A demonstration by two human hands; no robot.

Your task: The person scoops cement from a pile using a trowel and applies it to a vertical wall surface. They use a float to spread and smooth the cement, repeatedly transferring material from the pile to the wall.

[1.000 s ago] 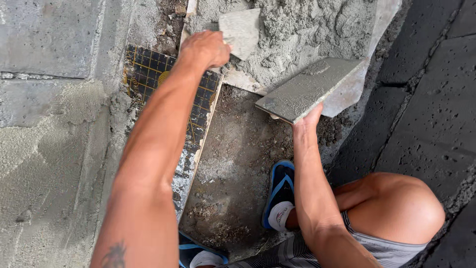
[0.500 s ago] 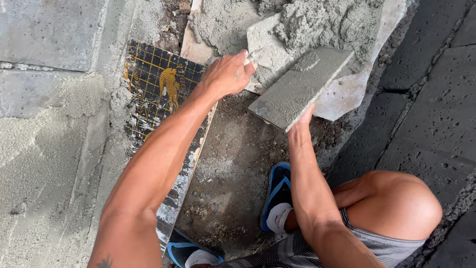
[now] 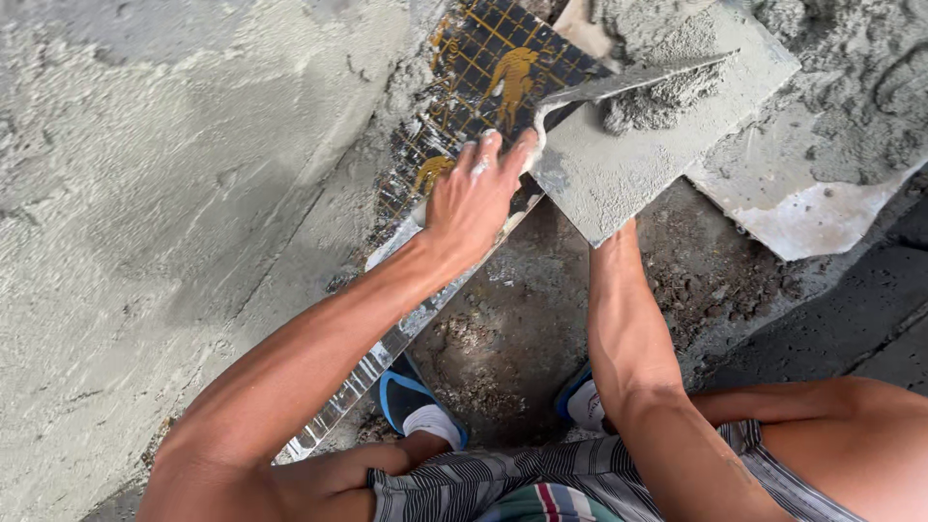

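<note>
My left hand (image 3: pixel 476 198) grips the handle of a steel trowel (image 3: pixel 633 79). The trowel blade lies edge-on across a lump of wet grey mortar (image 3: pixel 646 108) on a flat, mortar-smeared board (image 3: pixel 619 179). My right forearm reaches up under the near corner of that board. My right hand (image 3: pixel 613 235) holds the board from below and is mostly hidden by it.
A rough, freshly plastered wall (image 3: pixel 164 193) fills the left. A black tile with a gold pattern (image 3: pixel 483 68) leans at its foot. A mortar pile (image 3: pixel 851 87) sits on a pale sheet (image 3: pixel 812 217) at upper right. Dirt ground, blue sandals (image 3: pixel 406 401) and dark paving (image 3: pixel 870 319) lie below.
My left hand has come back from the mortar pile to the board's near edge, and the trowel now rests on mortar on the board. The view has closed in.
</note>
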